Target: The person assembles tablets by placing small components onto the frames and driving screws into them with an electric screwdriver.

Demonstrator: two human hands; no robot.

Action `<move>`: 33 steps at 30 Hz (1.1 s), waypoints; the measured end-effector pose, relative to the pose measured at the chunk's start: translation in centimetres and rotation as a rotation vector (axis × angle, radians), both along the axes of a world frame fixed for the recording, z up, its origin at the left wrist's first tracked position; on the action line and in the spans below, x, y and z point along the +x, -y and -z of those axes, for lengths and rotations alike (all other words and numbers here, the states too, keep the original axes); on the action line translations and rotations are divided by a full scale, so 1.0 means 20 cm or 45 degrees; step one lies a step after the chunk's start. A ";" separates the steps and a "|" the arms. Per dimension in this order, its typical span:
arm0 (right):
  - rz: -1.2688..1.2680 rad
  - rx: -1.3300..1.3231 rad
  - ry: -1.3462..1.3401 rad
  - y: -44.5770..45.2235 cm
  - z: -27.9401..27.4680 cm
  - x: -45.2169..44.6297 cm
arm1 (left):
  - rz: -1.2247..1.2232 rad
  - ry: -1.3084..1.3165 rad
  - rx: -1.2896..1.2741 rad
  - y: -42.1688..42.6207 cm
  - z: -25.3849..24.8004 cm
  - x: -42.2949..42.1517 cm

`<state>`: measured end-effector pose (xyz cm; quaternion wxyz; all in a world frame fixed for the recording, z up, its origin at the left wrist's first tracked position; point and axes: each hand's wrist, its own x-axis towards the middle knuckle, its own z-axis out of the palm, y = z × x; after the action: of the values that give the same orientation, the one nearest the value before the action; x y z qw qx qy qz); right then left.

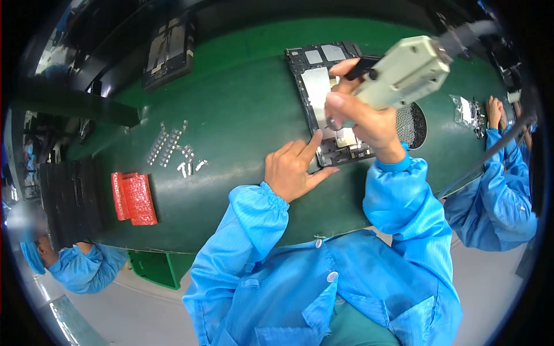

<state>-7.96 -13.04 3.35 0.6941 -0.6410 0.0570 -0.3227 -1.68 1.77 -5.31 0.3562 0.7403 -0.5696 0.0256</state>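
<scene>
My right hand [366,118] is wrapped round a pale electric screwdriver [404,72]. Its tip points down at the lower part of an opened tablet-like device [317,86], which has a black frame and silver plates. My left hand [290,167] lies with fingers spread on the table by the device's lower left corner. Its index fingertip is at the frame's edge. Just right of the device, partly behind my right wrist, is a round dish [412,126] of small dark pieces, probably screws. My right hand and the tool hide part of the device.
Rows of small metal parts [166,144] lie left on the green table [231,115]. Nearer me is red bubble wrap [134,199], beside a black stack [72,202]. Another device [168,55] sits at the back left. Co-workers sit at left [86,268] and right [490,196], near a plastic bag [464,111].
</scene>
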 end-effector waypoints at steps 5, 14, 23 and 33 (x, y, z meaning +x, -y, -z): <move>-0.052 -0.006 -0.094 -0.03 0.09 0.10 | -0.018 -0.026 0.025 -0.02 0.01 0.01; -0.066 0.035 -0.116 0.00 0.17 0.13 | -0.031 -0.024 0.007 -0.02 0.03 0.01; -0.023 -0.059 -0.223 -0.05 0.15 0.13 | -0.035 -0.037 0.027 -0.02 0.01 0.01; 0.158 0.051 -0.062 -0.06 0.19 0.14 | -0.027 -0.028 -0.031 -0.02 0.03 0.00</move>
<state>-5.19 -11.89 -0.55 0.6839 -0.6299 0.1201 -0.3481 -1.69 2.14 -5.88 0.3710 0.7422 -0.5574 0.0281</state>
